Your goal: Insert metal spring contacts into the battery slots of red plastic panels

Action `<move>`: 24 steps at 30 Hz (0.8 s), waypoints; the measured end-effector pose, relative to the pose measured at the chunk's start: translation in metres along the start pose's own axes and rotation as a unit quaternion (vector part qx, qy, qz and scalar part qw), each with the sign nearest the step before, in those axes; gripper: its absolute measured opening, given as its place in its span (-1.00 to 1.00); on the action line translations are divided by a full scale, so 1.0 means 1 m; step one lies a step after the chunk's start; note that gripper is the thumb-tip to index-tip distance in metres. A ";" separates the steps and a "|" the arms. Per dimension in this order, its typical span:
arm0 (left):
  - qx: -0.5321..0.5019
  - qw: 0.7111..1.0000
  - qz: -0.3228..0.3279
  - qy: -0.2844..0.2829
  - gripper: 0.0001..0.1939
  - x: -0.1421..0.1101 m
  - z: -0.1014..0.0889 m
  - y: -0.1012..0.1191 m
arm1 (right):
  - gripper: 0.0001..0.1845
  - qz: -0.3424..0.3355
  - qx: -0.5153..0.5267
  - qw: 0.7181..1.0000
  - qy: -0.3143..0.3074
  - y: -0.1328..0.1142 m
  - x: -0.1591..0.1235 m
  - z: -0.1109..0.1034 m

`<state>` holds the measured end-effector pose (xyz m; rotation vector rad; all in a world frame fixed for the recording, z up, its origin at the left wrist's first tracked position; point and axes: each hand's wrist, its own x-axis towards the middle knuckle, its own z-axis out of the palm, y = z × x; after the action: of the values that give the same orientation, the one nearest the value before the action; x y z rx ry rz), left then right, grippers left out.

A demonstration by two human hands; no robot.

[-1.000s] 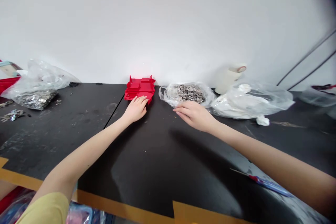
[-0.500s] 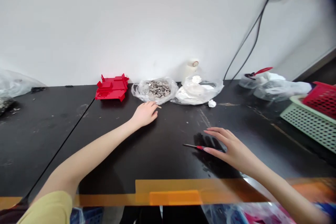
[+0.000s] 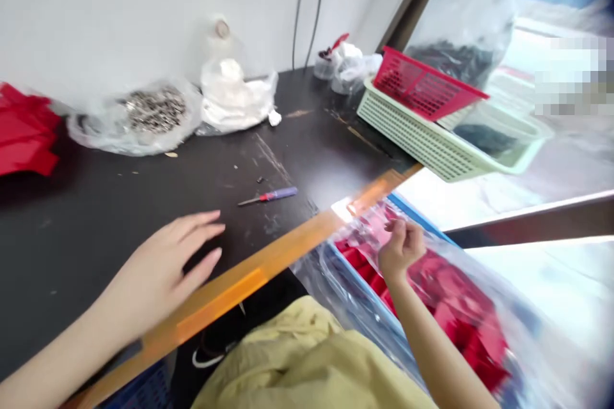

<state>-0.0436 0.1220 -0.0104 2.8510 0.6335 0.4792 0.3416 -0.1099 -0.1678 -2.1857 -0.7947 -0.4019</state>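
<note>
Red parts (image 3: pixel 458 329), several, near right hand (image 3: pixel 401 248)

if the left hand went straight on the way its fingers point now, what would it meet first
Probably the screwdriver, lying on the black table ahead of the left hand. The hand's height is unclear, so it might pass above it.

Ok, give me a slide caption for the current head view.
Curled right hand over a blue bin of red parts, open left hand at a black table with a screwdriver on it.
</note>
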 end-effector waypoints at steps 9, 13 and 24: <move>-0.083 0.992 -0.026 0.091 -0.49 -0.082 0.041 0.067 | -0.67 0.122 -0.171 0.904 -0.373 0.128 -0.076 0.042; -0.067 0.950 -0.172 0.252 -0.47 -0.079 0.060 0.076 | -0.63 0.063 -0.196 0.849 -0.486 0.144 -0.079 0.068; -0.038 0.943 -0.170 0.285 -0.67 -0.067 0.064 0.080 | -0.65 -0.069 -0.246 0.782 -0.569 0.158 -0.050 0.070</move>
<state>-0.0484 0.0141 -0.0688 2.4358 1.1406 1.2433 0.4094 -0.1597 -0.3270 -2.7926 -1.6142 0.8776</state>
